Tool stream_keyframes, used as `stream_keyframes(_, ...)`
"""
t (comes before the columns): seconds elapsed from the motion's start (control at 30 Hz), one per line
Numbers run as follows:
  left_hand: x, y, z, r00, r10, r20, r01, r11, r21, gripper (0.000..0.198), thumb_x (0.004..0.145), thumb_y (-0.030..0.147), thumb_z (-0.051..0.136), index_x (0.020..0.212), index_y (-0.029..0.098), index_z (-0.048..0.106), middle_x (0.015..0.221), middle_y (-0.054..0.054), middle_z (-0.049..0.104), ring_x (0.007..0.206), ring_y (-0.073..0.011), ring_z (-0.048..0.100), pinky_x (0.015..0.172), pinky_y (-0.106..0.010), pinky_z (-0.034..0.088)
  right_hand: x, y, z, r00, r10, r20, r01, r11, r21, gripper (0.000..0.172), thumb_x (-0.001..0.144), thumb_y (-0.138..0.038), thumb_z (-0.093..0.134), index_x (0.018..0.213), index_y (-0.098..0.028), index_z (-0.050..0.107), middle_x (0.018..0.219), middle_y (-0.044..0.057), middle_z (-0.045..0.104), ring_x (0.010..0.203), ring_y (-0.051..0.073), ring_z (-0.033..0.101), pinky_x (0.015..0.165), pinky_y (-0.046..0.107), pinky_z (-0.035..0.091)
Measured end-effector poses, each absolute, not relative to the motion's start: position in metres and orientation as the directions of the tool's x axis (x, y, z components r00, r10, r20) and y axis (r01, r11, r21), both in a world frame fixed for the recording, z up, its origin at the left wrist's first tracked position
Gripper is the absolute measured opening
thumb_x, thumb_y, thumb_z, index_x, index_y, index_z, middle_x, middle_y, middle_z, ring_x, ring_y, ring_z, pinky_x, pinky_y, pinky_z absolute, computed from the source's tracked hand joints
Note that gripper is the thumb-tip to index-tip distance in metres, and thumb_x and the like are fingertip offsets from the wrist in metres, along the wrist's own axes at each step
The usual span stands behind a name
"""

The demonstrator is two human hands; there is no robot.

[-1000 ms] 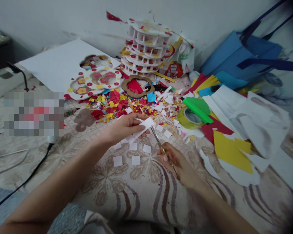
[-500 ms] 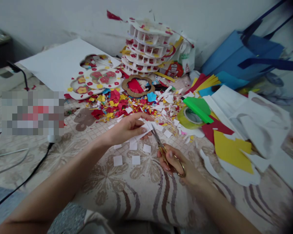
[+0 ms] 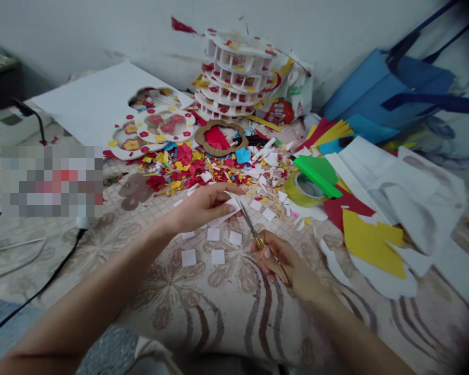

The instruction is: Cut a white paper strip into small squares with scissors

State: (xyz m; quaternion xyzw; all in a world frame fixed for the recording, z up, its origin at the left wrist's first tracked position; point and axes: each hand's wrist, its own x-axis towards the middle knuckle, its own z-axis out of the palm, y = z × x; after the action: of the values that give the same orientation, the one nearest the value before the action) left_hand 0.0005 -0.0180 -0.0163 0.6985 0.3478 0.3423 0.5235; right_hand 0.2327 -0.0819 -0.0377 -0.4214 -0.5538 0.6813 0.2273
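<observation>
Compared with half a second earlier, we note the right hand has closed in on itself: the gold loop of the scissors, plainly visible then, is now mostly hidden under the fingers, and the blades look nearly shut against the paper. The left hand has barely shifted. The white paper strip looks shorter than a second ago, when it stuck out well past the fingertips.

Left hand: fingers curled, pinching the strip between thumb and fingers, held just above the patterned cloth near the scene's middle. Right hand: wrapped around the scissor handles, blade tips touching the strip's right end.

Below the left hand lie small white paper squares (we count about four clear ones on the near side, more to the right of the blades). Farther off sits a heap of red, yellow and white paper scraps, and behind it a tiered white paper model. To the right we log a roll of tape with a green piece lying across it, then yellow and red sheets.

Writing: a plastic bag by the model carries a red printed logo; the lettering is too blurred for us to read. A pixelated block covers the left side.
</observation>
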Motion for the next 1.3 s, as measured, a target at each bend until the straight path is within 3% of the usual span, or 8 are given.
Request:
stream_keyframes(0.27, 0.001, -0.019, -0.020, 0.582, 0.813, 0.006, 0.115, -0.090, 0.989, 0.048, 0.090, 0.029, 0.055, 0.132, 0.012, 0.041, 0.081, -0.003, 0.065, 0.067, -0.0107, 0.059, 0.058, -0.020, 0.043, 0.233, -0.083, -0.046, -0.543, 0.774, -0.327, 0.147, -0.295, -0.944, 0.051, 0.080, -0.072, 0.054, 0.085, -0.022, 0.045, 0.052, -0.010, 0.038, 0.041, 0.006, 0.028, 0.041, 0.022, 0.026)
stream_keyframes(0.57, 0.004, -0.019, -0.021, 0.588, 0.809, -0.007, 0.043, -0.022, 0.999, 0.047, 0.089, 0.033, 0.059, 0.129, 0.013, 0.044, 0.086, -0.003, 0.067, 0.074, -0.0115, 0.062, 0.066, -0.022, 0.047, 0.232, -0.082, -0.042, -0.535, 0.774, -0.338, 0.142, -0.312, -0.940, 0.053, 0.078, -0.073, 0.054, 0.084, -0.021, 0.045, 0.052, -0.009, 0.040, 0.040, 0.006, 0.032, 0.040, 0.021, 0.027)
stream_keyframes(1.13, 0.008, -0.019, -0.028, 0.565, 0.825, 0.018, 0.047, -0.054, 0.997, 0.040, 0.089, 0.030, 0.057, 0.122, 0.012, 0.047, 0.078, -0.002, 0.066, 0.069, -0.0121, 0.062, 0.064, -0.024, 0.048, 0.230, -0.082, -0.039, -0.497, 0.775, -0.391, 0.169, -0.355, -0.919, 0.057, 0.075, -0.076, 0.055, 0.081, -0.021, 0.043, 0.046, -0.011, 0.041, 0.034, 0.004, 0.031, 0.036, 0.018, 0.024)
stream_keyframes(1.3, 0.005, -0.019, -0.023, 0.591, 0.806, -0.033, 0.077, -0.016, 0.997, 0.041, 0.090, 0.030, 0.055, 0.125, 0.012, 0.044, 0.079, -0.002, 0.065, 0.070, -0.0119, 0.062, 0.064, -0.023, 0.047, 0.232, -0.082, -0.044, -0.474, 0.788, -0.393, 0.166, -0.358, -0.919, 0.055, 0.076, -0.075, 0.055, 0.081, -0.021, 0.044, 0.045, -0.011, 0.041, 0.032, 0.004, 0.031, 0.034, 0.018, 0.024)
